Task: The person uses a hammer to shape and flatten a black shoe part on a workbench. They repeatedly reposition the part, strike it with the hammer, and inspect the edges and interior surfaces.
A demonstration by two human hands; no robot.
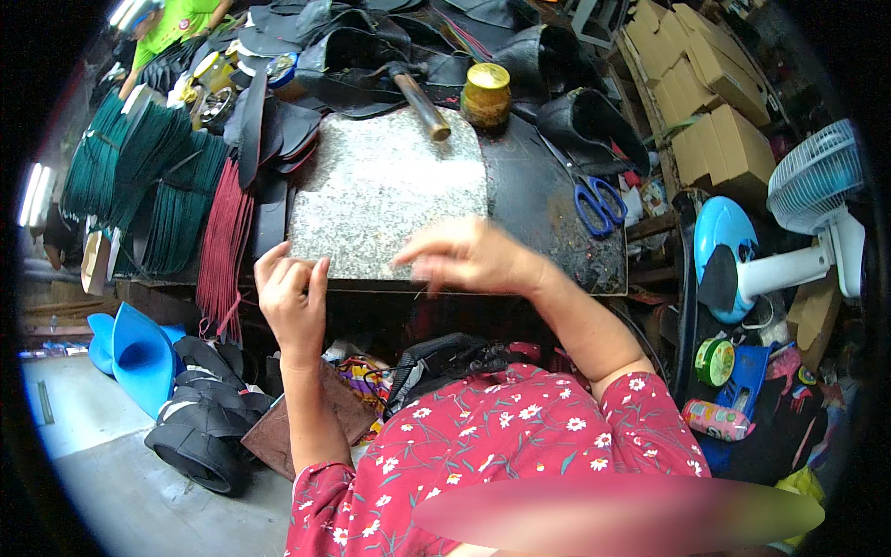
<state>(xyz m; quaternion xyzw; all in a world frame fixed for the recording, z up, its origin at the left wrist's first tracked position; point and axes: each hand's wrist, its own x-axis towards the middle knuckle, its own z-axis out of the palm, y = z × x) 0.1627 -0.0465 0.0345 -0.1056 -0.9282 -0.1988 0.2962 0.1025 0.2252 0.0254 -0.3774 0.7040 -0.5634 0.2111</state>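
Note:
My left hand is raised at the near left corner of a speckled stone slab, its fingers curled in toward the thumb. Anything between those fingers is too small or hidden to make out. My right hand hovers over the slab's near edge, its fingers bent and smeared by motion. A hammer lies at the far side of the slab with its wooden handle pointing toward me. Beside it stands a glass jar with a yellow lid. Blue-handled scissors lie on the dark table to the right.
Bundles of dark green strips and hanging red cords crowd the left. Black curved pieces fill the far side. A fan and cardboard boxes stand right. Blue foam shapes and black pieces sit lower left.

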